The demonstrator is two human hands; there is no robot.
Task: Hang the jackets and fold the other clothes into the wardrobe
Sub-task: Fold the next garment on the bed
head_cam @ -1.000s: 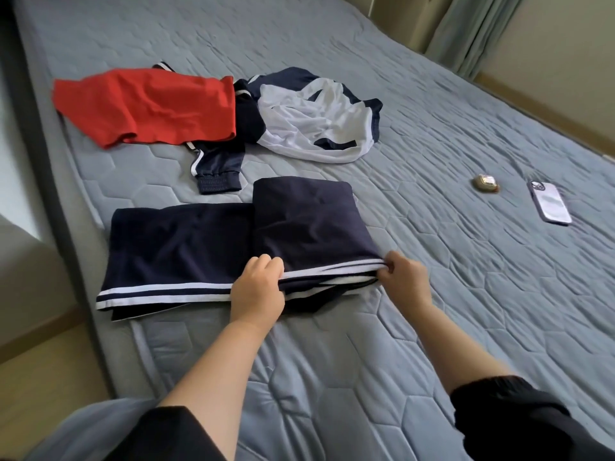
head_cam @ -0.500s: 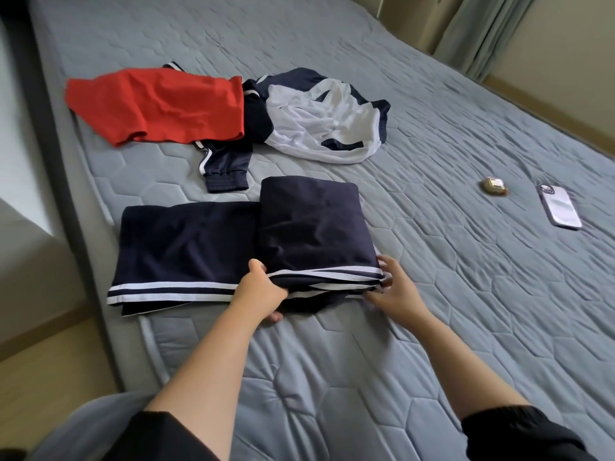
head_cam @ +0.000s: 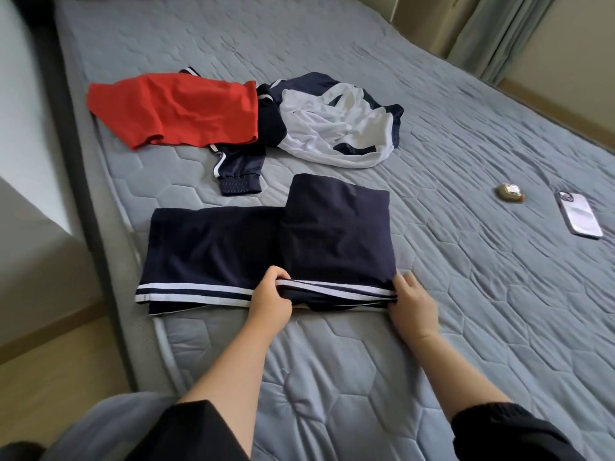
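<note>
Dark navy trousers with paired white stripes along the side seam (head_cam: 266,247) lie near the middle of the view on a grey quilted mattress with a hexagon stitch pattern (head_cam: 466,327), close to its left edge. Their right part is doubled over into a thicker block; the left part lies flat in a single layer toward 9 o'clock. The left hand (head_cam: 271,299) is at 6 o'clock of the trousers, its fingers curled round the striped near edge just where the doubled part begins, lifting that edge a little. The right hand (head_cam: 414,301) is at the right end of the same edge, at about 4 o'clock of the garment, touching the cloth with fingers fairly straight; it is motion-blurred, so whether it pinches the fabric cannot be told. Both forearms are bare, with black sleeves pushed up. At 11 o'clock from the trousers lies a crumpled bright red cloth garment (head_cam: 176,111), and at 12 to 1 o'clock a rumpled navy and white jacket (head_cam: 332,134), touching the red piece; a ribbed navy cuff sticks out below them. Well apart at 3 o'clock lie a small golden-brown round object (head_cam: 509,193) and, just beside it, a pale lilac phone (head_cam: 580,216) lying face down.
</note>
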